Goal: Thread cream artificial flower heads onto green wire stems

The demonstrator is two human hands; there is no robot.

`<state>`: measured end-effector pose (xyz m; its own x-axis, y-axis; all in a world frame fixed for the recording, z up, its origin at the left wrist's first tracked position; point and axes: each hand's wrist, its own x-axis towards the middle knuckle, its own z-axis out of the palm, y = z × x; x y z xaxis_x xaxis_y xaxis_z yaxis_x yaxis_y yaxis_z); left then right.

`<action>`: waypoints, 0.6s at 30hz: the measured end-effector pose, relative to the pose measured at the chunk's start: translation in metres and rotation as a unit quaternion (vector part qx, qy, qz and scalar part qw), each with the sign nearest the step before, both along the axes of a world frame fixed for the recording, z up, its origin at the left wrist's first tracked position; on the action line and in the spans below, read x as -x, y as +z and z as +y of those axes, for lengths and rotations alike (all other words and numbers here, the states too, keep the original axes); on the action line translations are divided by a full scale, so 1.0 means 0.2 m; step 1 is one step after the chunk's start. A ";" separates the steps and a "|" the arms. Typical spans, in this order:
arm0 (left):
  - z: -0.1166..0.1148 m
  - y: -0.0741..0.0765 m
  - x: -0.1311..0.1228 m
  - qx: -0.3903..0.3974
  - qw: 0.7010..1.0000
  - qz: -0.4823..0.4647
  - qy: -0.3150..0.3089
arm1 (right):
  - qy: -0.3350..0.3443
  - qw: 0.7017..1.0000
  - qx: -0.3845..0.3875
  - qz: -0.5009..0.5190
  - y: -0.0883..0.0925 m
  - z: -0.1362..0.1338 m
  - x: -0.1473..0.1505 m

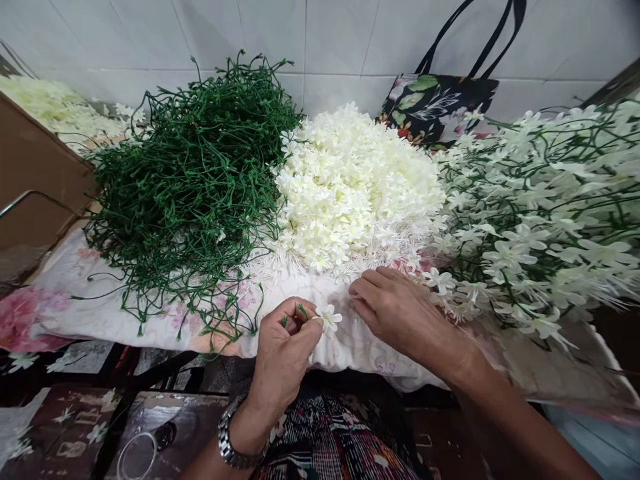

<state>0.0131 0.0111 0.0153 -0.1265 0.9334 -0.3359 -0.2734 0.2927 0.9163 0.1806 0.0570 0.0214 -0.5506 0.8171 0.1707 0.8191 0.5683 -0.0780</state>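
My left hand [284, 350] is closed in a pinch on a thin green stem [302, 310] with a small white flower [330, 318] at its tip. My right hand [395, 307] lies knuckles up just right of that flower, fingers curled together on the floral cloth [100, 313] at the foot of a heap of loose white flower heads [350, 187]; what its fingers hold is hidden. A big tangle of bare green stems [193, 180] lies to the left of the heap. Finished stems with white flowers [545, 207] pile up on the right.
A dark floral tote bag [435, 107] leans on the white tiled wall behind. A brown cardboard box [35, 173] stands at far left with more white flowers [55, 110] behind it. A few flowers [65, 415] lie scattered on the dark floor below.
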 end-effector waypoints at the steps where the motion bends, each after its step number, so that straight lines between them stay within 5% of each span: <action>1: 0.00 0.01 0.00 0.010 1.000 -0.015 0.003 | -0.001 1.000 0.003 -0.004 -0.01 0.00 0.01; 9: 0.00 0.05 0.02 0.066 0.993 -0.100 0.007 | -0.019 0.981 0.059 0.185 0.00 -0.01 -0.05; 18: 0.00 0.06 0.00 0.067 0.990 -0.125 -0.004 | -0.054 0.879 0.223 0.419 0.03 -0.04 -0.04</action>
<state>0.0126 0.0107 0.0270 -0.0173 0.8791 -0.4763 -0.4836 0.4096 0.7736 0.1895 0.0495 0.0284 -0.2987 0.9456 0.1288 0.4162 0.2505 -0.8741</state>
